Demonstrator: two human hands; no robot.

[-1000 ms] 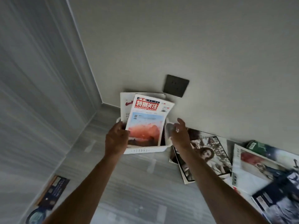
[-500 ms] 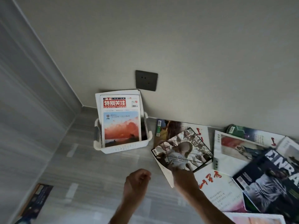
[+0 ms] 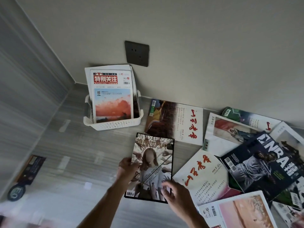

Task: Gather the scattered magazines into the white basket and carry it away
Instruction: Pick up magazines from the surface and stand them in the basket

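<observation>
The white basket [image 3: 115,125] stands on the floor against the wall, with upright magazines in it; the front one [image 3: 112,96] has a red title and an orange sky. Both hands hold a dark magazine [image 3: 153,162] showing a long-haired figure, lifted off the floor in front of the basket. My left hand [image 3: 127,168] grips its left edge. My right hand [image 3: 174,193] grips its lower right corner. Several other magazines [image 3: 204,176] lie scattered on the floor to the right.
A dark wall socket [image 3: 137,53] sits above the basket. A grey panelled wall [image 3: 24,96] closes the left side, forming a corner. A dark flat object [image 3: 28,171] lies by that wall. A black sports magazine [image 3: 259,167] tops the right pile.
The hands left the basket after putting the red-title magazine in. They moved back right, took the dark magazine off the pile and lifted it toward the basket.
</observation>
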